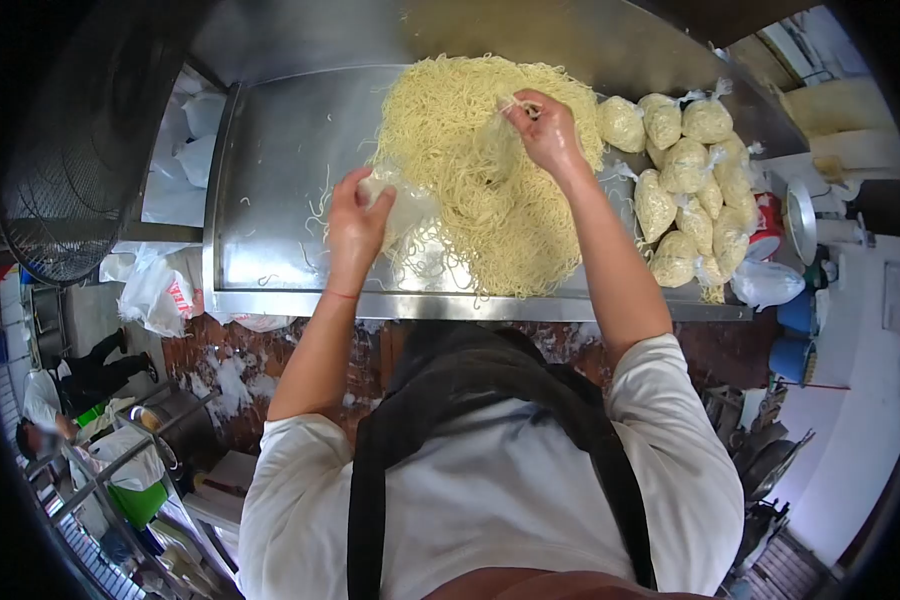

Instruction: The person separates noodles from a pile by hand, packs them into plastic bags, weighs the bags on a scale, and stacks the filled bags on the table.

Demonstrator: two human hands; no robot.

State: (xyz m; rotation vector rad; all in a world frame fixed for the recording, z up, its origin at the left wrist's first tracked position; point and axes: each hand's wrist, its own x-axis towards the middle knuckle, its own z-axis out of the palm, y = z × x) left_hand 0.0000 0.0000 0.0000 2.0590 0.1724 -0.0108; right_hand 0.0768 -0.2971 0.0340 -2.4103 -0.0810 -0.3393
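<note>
R hand point(538, 125), far side, pinches clear bag point(494, 148) by its top (apt hold; prob. light, slippery); L hand point(363, 212), to left, half-curled, grip unclear; noodles point(435, 115) prob. soft.

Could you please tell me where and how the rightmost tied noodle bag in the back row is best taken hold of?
Probably by the knotted neck, coming from above and the far side: it sticks out beyond the rounded body of the noodle bag, while neighbouring bags crowd its near side.
</note>
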